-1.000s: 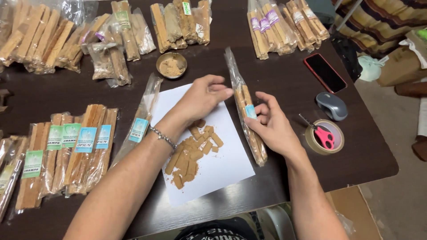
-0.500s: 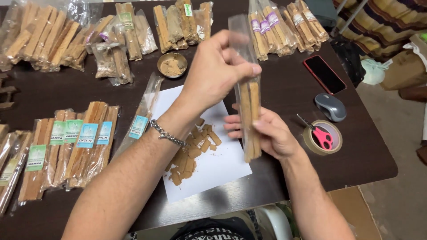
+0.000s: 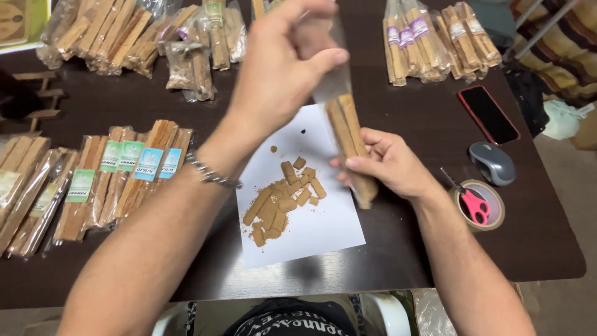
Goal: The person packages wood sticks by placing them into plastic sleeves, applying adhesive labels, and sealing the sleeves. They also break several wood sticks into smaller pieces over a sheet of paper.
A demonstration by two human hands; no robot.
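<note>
Above the white paper (image 3: 311, 230), the clear bag of wood sticks (image 3: 348, 134) stands near upright, left hand (image 3: 280, 68) pinching its top, right hand (image 3: 388, 165) gripping its bottom.

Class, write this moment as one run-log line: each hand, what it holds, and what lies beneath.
left hand: pinches bag top | right hand: grips clear bag of wood sticks | below: white paper with wood pieces

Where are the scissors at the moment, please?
In the head view, the pink-handled scissors lie on the tape roll at the table's right, just below the grey mouse.
</note>
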